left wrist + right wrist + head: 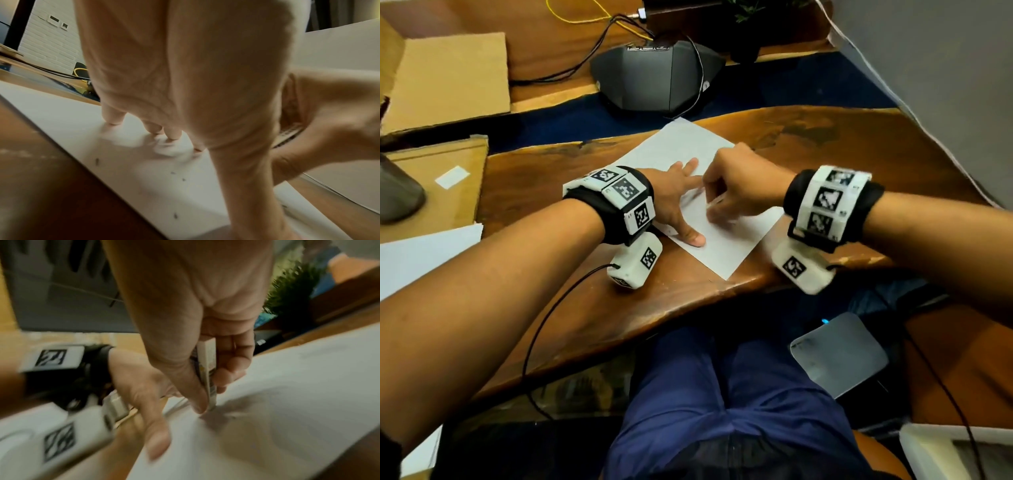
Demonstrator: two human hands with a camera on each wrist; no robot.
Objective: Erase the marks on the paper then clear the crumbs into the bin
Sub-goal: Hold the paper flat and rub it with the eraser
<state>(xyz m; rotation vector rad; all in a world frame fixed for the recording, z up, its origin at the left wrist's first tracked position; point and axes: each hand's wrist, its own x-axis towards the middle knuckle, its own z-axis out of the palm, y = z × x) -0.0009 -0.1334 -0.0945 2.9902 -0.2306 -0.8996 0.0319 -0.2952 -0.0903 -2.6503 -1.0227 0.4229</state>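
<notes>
A white sheet of paper point(726, 246) lies tilted on the wooden table. My left hand point(678, 205) presses flat on it with spread straight fingers point(113, 116). My right hand point(736, 192) pinches a white eraser point(207, 369) in a printed sleeve between thumb and fingers, its lower end touching the paper point(287, 386) just right of the left hand. Dark eraser crumbs point(173, 173) lie scattered on the paper point(82, 123) near its left edge. The right hand is motion-blurred. No bin shows plainly in any view.
A grey conference phone point(657, 78) with cables stands behind the paper. Cardboard pieces point(448, 78) lie at the left, more white sheets point(424, 253) at the near left. A potted plant point(750, 20) stands at the back. The table's front edge point(688, 308) runs just under my wrists.
</notes>
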